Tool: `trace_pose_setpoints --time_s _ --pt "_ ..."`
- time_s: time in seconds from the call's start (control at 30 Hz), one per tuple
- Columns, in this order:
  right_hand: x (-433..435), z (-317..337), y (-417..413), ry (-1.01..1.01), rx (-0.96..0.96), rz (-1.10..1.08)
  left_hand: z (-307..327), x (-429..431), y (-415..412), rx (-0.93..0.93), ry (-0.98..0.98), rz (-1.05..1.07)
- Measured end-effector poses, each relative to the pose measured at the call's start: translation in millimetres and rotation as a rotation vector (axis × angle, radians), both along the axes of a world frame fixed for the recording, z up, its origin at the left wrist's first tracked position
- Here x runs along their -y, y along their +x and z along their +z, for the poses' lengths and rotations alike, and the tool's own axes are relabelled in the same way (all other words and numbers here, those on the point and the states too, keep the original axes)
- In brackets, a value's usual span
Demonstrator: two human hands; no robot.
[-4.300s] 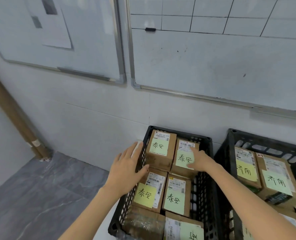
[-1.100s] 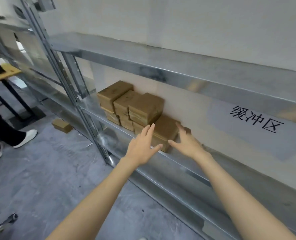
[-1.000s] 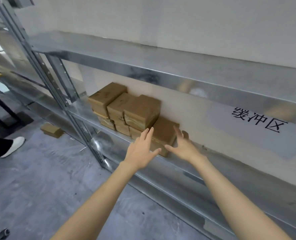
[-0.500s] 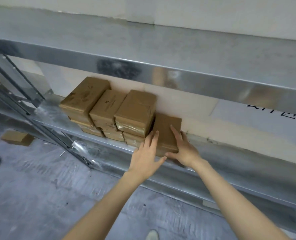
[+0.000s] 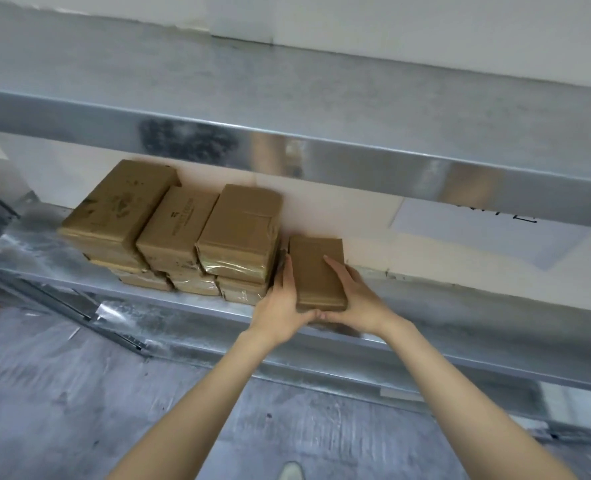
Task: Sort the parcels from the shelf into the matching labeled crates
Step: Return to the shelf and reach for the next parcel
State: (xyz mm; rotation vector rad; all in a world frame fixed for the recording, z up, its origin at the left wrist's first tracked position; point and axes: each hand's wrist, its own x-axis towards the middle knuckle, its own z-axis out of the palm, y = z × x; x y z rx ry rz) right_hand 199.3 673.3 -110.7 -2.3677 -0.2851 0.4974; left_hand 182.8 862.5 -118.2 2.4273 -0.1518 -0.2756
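Both hands are now on one parcel. Half a second ago the left hand (image 5: 283,306) was only arriving at the front of the shelf, while the right hand (image 5: 356,299) already lay on the small flat brown cardboard parcel (image 5: 316,268). Now the left hand has come to the left side of this parcel. Its fingers are slipped into the narrow gap beside the stack of brown taped cardboard parcels (image 5: 183,230), and its thumb is bent under the front edge. The right hand holds the right side, with the forefinger on the top and the thumb at the front edge, so the two thumbs nearly meet. The parcel is thus gripped from both sides.

It seems not to be lifted yet. It lies on the grey metal shelf (image 5: 443,296), at the right end of the row, close to the wall behind and just beside the stack. Whether its front edge has already left the shelf, I cannot tell.

For the task this means that the reaching is finished and the taking out can begin. No label shows on the top of the parcel, so I judge that it must be pulled out and turned before the matching crate can be chosen. No crate is in view here. The stack stands very near, so the left fingers could drag it when they withdraw.
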Motion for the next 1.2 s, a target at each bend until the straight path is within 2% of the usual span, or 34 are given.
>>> trace_pose_setpoints --time_s 0.4,0.53,0.7,0.93,1.2 --pt "33.3 22.8 -24.4 0.028 0.134 -0.080 31.6 32.7 -8.2 0.042 -0.135 -0.046" --pt "73.1 49.0 -50.5 0.149 0.214 -0.171 53.1 74.9 -18.4 0.074 -0.192 -0.112" --pt "146.0 87.1 -101.7 0.231 0.309 -0.307 86.3 154.8 -41.8 0.084 -0.263 -0.246" --pt "280.6 130.0 -214.2 0.157 0.307 -0.571 126.6 302.2 -117.9 0.097 -0.383 -0.431" --pt "427.9 169.5 -363.9 0.079 0.466 -0.857 168.4 479.1 -230.6 0.070 -0.538 -0.630"
